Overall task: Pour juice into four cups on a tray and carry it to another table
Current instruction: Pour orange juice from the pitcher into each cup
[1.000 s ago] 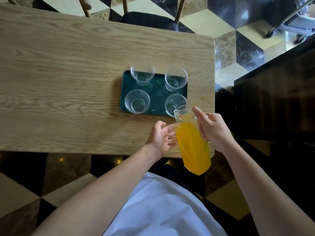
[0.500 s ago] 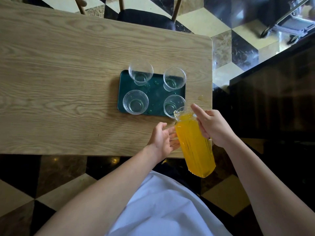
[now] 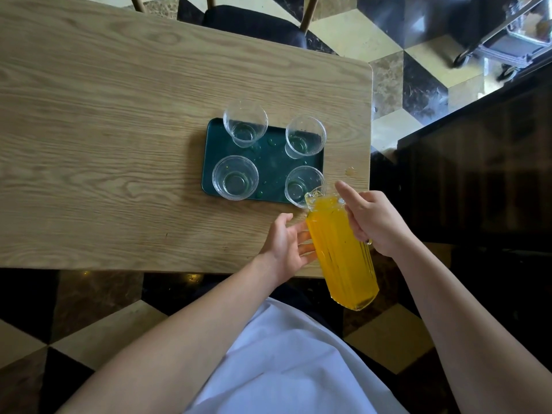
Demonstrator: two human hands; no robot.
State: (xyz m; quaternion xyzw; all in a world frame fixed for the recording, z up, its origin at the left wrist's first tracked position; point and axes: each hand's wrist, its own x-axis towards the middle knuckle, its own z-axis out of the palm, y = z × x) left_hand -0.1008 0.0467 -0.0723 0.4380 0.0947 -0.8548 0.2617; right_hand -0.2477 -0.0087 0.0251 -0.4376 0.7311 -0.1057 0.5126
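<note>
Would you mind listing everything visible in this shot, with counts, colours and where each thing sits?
Cups: four, clear, no juice in them, in two rows on the tray.
Tray: one, dark green, droplets on it, near the table's right end.
Pitcher: one, clear, full of orange juice, tilted, spout over the near right cup.
Table: one, light wood.
Chair: one, dark seat, beyond the table.
Floor: black, cream and brown tiles.
Left hand: steadies the pitcher's side.
Right hand: grips the pitcher's handle.
</note>
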